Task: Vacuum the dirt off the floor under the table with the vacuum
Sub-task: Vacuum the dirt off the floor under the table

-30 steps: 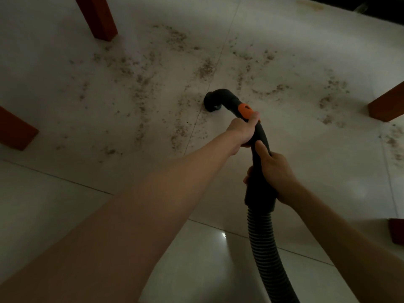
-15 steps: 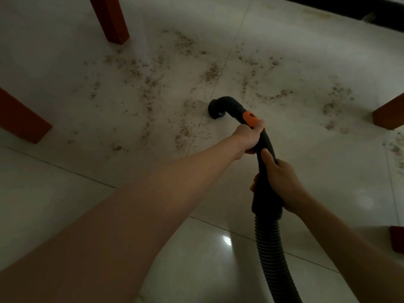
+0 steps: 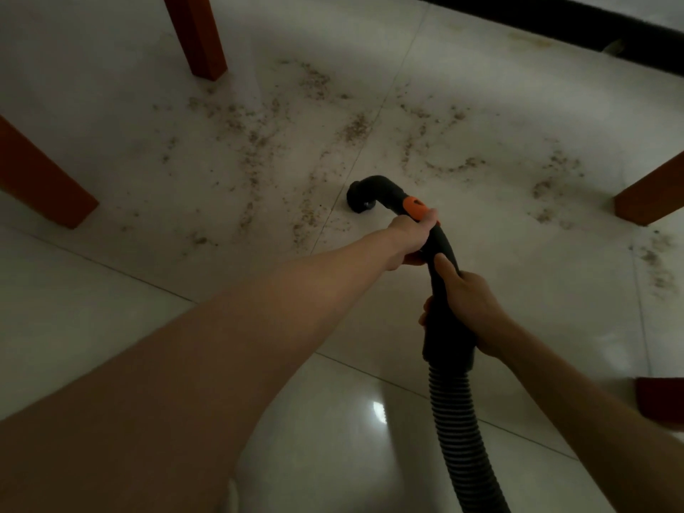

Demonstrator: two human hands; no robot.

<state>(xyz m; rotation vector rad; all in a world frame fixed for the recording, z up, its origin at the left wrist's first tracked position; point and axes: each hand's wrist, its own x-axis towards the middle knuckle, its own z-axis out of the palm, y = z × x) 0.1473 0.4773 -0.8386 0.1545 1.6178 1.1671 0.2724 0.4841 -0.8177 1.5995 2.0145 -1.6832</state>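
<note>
Both bare arms reach forward and down over a pale tiled floor (image 3: 111,327), the left arm stretched long from 7 o'clock toward the centre, the right arm coming in from 4 o'clock with the wrist bent. The left hand (image 3: 409,240) grips the black vacuum handle (image 3: 442,249) near its front, fingers curled under it and the thumb lying against the orange switch (image 3: 413,206). The right hand (image 3: 470,309) is wrapped around the same handle just behind the left hand, thumb pointing forward along its top, fingers closed around the thick collar where the ribbed hose (image 3: 462,438) joins. The hose trails off toward 5 o'clock and out of view.

The curved nozzle (image 3: 364,196) at the handle's front end points down at the floor just above centre, at the near edge of the dirt (image 3: 255,149). Brown crumbs lie scattered across the tiles from 10 o'clock through 12 to 3 o'clock. Reddish wooden table legs stand around the patch: one at 11 o'clock (image 3: 196,35), one at 9 o'clock (image 3: 40,179), one at 3 o'clock (image 3: 651,198).
</note>
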